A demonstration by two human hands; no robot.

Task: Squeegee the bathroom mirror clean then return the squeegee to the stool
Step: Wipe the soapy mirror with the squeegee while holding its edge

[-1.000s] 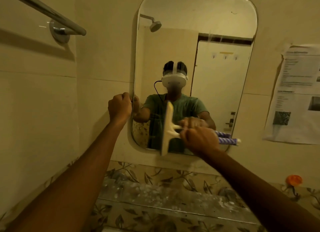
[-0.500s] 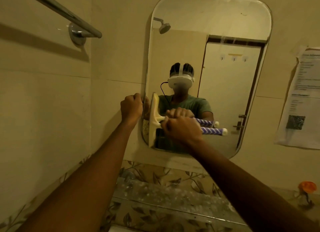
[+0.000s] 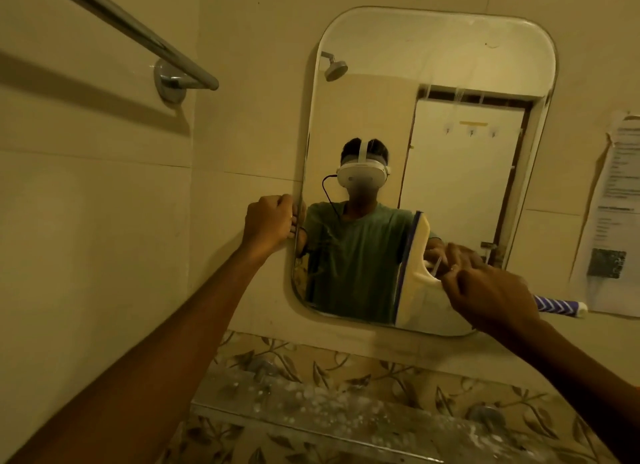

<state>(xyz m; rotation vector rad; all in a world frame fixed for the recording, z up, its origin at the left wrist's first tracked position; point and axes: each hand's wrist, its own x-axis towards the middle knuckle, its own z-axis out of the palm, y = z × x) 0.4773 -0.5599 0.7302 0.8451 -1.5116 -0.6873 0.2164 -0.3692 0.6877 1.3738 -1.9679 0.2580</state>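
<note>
The left hand is closed in a fist on the left edge of the mirror, with the fingers curled around the rim, and the arm is stretched straight out to it. To the right of that hand, well apart from it, the right hand is closed around the handle of the squeegee. The cream head of the squeegee stands almost upright against the lower right part of the glass, just left of the right hand, and its dark rubber blade runs along the left side of the head. From behind the right hand the end of the handle comes out to the right, with a purple and white pattern. Above the left hand and to its left, a metal towel bar is fixed on the wall. To the right of the right hand some printed papers hang on the wall. Below both hands there is a band of tiles with leaves.
</note>
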